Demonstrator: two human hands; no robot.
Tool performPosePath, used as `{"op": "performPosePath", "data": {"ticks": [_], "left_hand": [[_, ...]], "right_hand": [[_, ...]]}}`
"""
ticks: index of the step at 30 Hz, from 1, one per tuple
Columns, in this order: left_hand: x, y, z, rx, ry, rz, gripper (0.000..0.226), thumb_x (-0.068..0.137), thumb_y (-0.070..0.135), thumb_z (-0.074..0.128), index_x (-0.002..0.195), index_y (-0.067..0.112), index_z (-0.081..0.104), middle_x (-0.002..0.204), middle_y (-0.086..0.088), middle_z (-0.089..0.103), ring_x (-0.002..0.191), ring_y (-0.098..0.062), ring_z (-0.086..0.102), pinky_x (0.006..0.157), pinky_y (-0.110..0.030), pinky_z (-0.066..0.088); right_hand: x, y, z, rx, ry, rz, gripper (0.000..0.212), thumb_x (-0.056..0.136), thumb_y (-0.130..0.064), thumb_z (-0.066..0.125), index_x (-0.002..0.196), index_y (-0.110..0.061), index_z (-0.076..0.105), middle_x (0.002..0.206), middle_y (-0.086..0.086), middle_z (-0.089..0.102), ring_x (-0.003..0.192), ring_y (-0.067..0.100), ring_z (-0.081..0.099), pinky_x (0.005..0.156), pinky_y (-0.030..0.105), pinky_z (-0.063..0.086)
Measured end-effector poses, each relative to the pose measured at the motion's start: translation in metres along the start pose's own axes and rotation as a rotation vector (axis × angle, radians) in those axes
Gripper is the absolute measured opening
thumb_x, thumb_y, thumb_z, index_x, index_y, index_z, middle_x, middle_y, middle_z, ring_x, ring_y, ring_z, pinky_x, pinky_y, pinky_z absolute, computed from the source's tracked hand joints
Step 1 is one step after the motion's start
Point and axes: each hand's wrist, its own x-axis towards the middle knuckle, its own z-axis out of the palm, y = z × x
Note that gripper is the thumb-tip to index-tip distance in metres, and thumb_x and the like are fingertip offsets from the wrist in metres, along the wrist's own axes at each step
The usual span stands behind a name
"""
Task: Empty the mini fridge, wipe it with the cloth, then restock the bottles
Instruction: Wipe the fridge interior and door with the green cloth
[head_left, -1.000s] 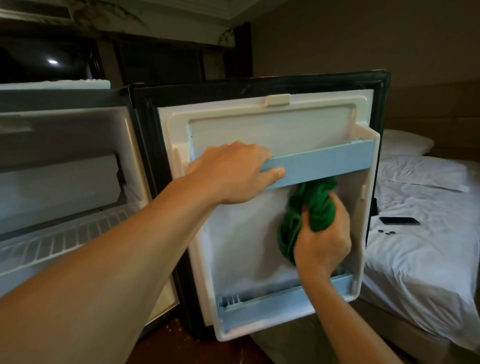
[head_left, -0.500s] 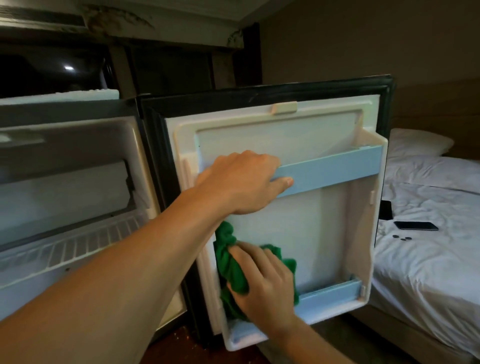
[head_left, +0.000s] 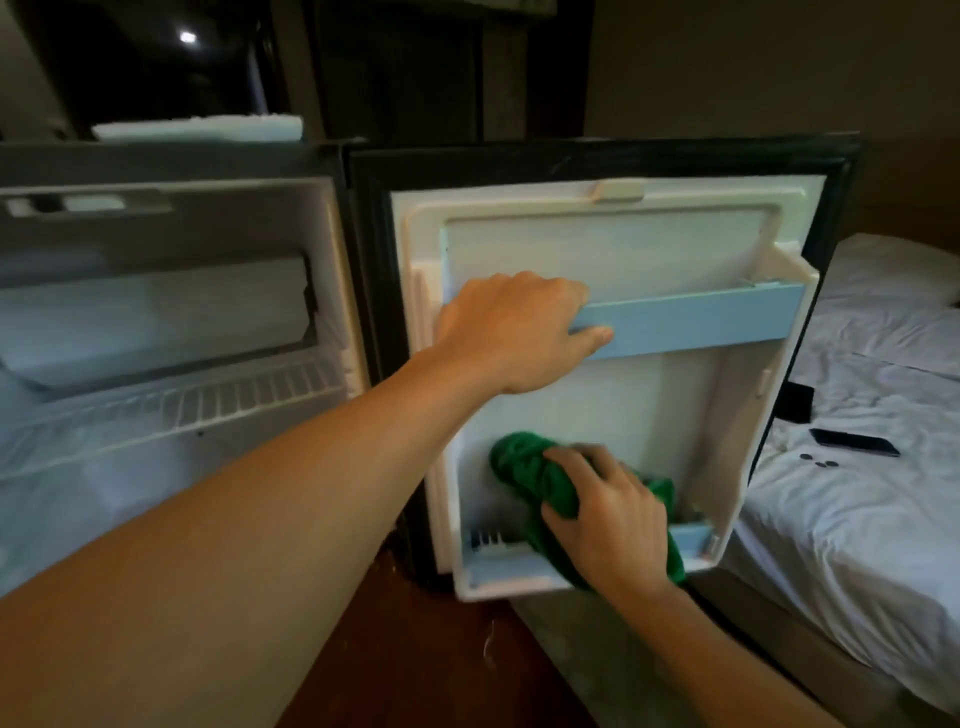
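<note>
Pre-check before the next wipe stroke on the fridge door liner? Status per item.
1. Left hand on the blue upper door rail, steadying the door: ok.
2. Right hand grip on the green cloth: ok.
3. Cloth against the lower door liner: ok.
4. Door shelves free of bottles: ok.
5. Fridge interior emptied: ok, as far as visible.
6. Liner clean: cannot tell.

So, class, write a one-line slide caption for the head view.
Left hand steadies the mini-fridge door's blue rail while the right hand wipes with a green cloth.
</note>
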Motion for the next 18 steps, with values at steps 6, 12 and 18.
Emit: {"op": "performPosePath", "data": {"ticks": [6,12,18], "left_hand": [[-0.035,-0.003,-0.018,-0.066,-0.144,-0.021,0.035,0.093,0.039,0.055,0.119,0.016,0.051,0.113,-0.004,0.057,0.106,-0.028,0.055,0.078,-0.039,0.042],[-0.091,-0.038,-0.083,-0.258,-0.365,-0.072,0.051,0.096,0.027,0.057,0.143,0.016,0.042,0.139,-0.006,0.045,0.124,-0.021,0.046,0.102,-0.036,0.039],[-0.181,-0.099,-0.131,-0.107,-0.454,-0.309,0.04,0.097,0.035,0.053,0.134,0.021,0.051,0.13,-0.005,0.057,0.119,-0.026,0.054,0.097,-0.043,0.045]], "right_hand": [[-0.006,-0.041,-0.046,0.163,-0.254,0.04,0.048,0.079,-0.037,0.069,0.125,-0.034,0.054,0.123,-0.005,0.06,0.09,0.027,0.065,0.068,0.04,0.055],[-0.017,-0.101,-0.068,0.254,-0.496,0.007,0.048,0.081,-0.042,0.065,0.126,-0.037,0.05,0.122,-0.005,0.059,0.093,0.029,0.064,0.073,0.036,0.05],[0.006,-0.186,-0.08,0.336,-0.542,-0.07,0.046,0.078,-0.04,0.068,0.121,-0.034,0.053,0.117,0.0,0.061,0.098,0.032,0.063,0.076,0.039,0.052]]}}
